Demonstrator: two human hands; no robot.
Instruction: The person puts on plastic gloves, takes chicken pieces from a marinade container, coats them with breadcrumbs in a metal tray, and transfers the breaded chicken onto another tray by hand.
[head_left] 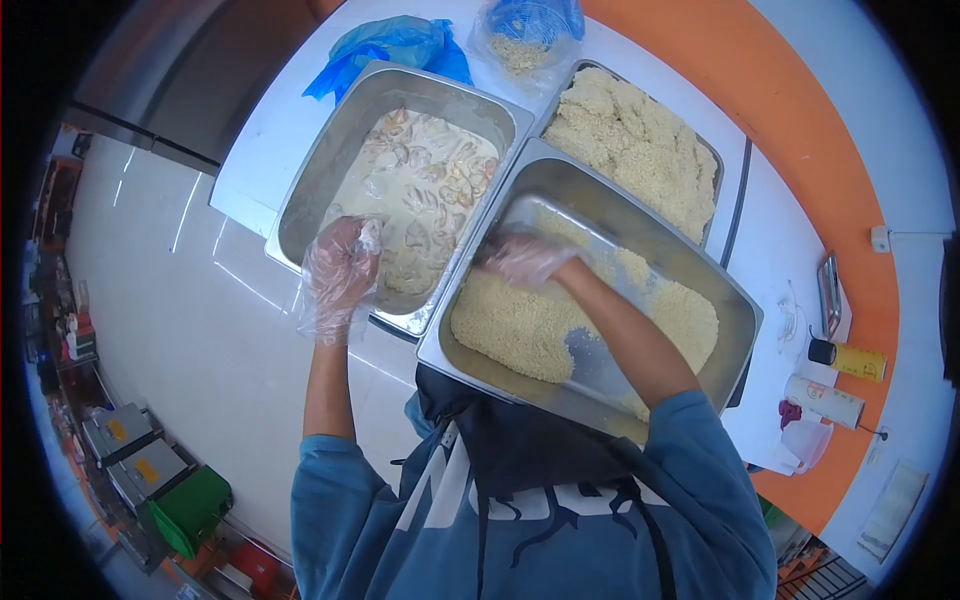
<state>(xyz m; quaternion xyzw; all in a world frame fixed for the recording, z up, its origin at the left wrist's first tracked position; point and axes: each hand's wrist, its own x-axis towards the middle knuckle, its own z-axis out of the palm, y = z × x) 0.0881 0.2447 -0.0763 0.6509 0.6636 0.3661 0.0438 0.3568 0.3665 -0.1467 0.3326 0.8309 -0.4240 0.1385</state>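
handily, the wet pan [312, 170] and crumb pan [738, 322] are set touching, likely for easy reach; a pale piece [371, 236] seems pinched by the left hand [340, 272] over the former; apart, the right hand [530, 258] is blurred, grip unclear, over crumbs [512, 325].

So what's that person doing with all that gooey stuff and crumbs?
The person wears thin clear gloves. Their left hand is over a metal pan of pieces in milky liquid. Their right hand, blurred, is in a second pan with loose pale crumbs. A tray beside them is heaped with more crumbs. I can't tell what either grip holds.
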